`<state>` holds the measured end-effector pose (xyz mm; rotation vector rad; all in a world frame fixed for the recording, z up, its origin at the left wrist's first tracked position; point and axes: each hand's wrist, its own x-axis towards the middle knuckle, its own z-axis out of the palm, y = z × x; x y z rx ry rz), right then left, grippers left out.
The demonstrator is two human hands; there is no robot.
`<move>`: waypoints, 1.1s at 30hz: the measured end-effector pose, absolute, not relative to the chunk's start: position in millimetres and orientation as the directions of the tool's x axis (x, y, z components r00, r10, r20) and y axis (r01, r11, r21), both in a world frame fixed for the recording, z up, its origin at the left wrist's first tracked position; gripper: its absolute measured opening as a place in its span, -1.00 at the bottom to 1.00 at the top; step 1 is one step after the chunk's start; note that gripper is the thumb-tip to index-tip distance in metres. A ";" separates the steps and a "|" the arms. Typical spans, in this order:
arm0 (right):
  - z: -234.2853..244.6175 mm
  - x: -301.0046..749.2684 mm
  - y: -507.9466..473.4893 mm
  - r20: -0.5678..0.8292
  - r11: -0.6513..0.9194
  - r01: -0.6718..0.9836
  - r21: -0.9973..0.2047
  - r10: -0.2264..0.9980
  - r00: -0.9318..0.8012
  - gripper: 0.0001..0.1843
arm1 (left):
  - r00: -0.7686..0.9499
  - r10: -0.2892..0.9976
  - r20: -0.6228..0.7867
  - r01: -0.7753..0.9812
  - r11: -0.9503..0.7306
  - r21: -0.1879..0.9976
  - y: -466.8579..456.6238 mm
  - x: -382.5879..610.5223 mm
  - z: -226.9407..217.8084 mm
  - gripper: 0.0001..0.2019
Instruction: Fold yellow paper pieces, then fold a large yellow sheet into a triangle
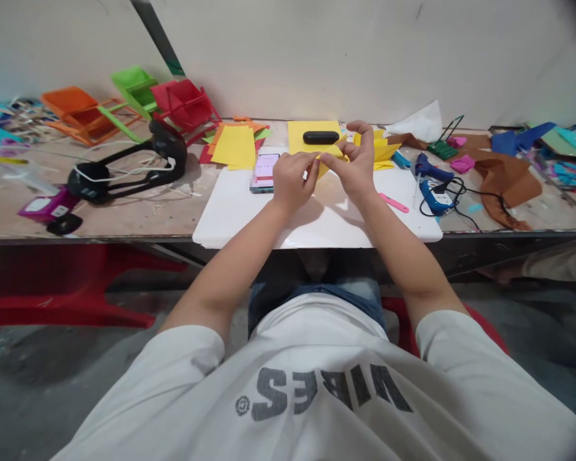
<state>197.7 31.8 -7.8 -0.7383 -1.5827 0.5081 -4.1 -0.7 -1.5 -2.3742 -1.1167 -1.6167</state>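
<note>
Both my hands meet over a white board (317, 221) on the workbench. My left hand (292, 180) and my right hand (355, 163) pinch a small folded piece of yellow paper (327, 159) between their fingertips. The paper is largely hidden by my fingers. A phone (265, 171) with a lit screen lies just left of my left hand. Behind my hands a black oblong case (320, 137) rests on a yellow sheet (312, 131).
Yellow and orange paper sheets (235, 146) lie at the back. A blue glue gun (432, 186) with its cable and a pink stick (393, 203) are to the right. A black headset (125, 166) and colourful paper chair models (139, 102) stand left. Brown paper (504, 182) lies far right.
</note>
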 end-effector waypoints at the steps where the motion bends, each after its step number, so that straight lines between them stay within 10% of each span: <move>1: -9.1 198.6 32.9 0.710 0.703 0.167 -0.691 0.704 -0.023 -0.01 | 0.189 0.527 0.829 0.583 -0.739 0.337 -1.3 -3.8 -1.0 -0.26; 33: 14.4 190.8 9.8 0.665 0.634 0.265 -0.726 0.745 0.041 0.02 | 0.185 0.541 0.820 0.599 -0.724 0.343 -4.1 0.0 1.9 -0.33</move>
